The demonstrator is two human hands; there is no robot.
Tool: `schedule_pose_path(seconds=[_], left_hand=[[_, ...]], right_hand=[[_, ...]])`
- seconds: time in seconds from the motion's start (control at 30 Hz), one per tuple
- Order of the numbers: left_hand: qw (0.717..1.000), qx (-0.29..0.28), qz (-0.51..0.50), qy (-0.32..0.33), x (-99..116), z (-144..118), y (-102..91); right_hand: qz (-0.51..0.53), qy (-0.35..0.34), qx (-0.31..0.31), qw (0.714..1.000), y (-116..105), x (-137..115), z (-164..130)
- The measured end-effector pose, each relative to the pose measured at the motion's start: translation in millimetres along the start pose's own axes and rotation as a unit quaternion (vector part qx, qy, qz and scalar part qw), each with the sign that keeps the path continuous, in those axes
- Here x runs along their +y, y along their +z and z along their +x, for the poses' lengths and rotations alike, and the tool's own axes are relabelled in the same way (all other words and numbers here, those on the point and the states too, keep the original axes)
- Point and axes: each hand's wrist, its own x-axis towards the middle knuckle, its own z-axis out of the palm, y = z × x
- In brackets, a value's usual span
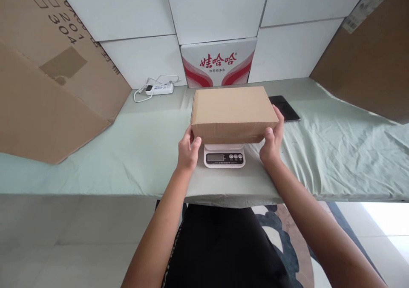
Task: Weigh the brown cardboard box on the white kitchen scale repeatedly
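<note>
A closed brown cardboard box [233, 111] rests on top of a small white kitchen scale [224, 156] whose display faces me. My left hand [188, 149] grips the box's near left corner. My right hand [273, 139] holds its right end, with the thumb on the front face. Both sit near the front edge of a table covered in pale green cloth [128, 151].
A white power strip with cable [158, 88] lies at the back left. A dark tablet [285, 108] lies right of the box. A red-and-white printed carton [219, 62] stands against the tiled wall. Large cardboard sheets lean at left [47, 79] and right [370, 62].
</note>
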Motion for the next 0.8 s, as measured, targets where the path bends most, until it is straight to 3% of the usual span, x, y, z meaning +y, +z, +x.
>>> schedule_pose_path(seconds=[0.13,0.3,0.4,0.5,0.63,0.8], left_hand=[[0.999,0.011,-0.007,0.03,13.7,17.5,1.0],[0.998,0.019,-0.006,0.06,23.3,77.5,-2.6],[0.999,0.028,-0.016,0.031,3.0,113.1,0.5],[0.998,0.055,-0.022,-0.016,-30.2,127.7,9.4],[0.996,0.061,-0.022,-0.054,-61.4,124.3,17.9],[0.996,0.051,-0.031,-0.065,-67.3,123.2,17.6]], right_hand=[[0.019,-0.022,0.002,1.0,-2.9,-4.9,9.5],[0.047,-0.069,-0.017,0.996,6.1,-16.2,58.8],[0.033,-0.043,-0.065,0.996,29.2,1.0,92.9],[0.051,0.0,-0.083,0.995,55.9,37.5,107.3],[0.083,0.057,-0.07,0.992,73.2,79.9,96.0],[0.084,0.076,-0.067,0.991,70.3,95.6,83.8]])
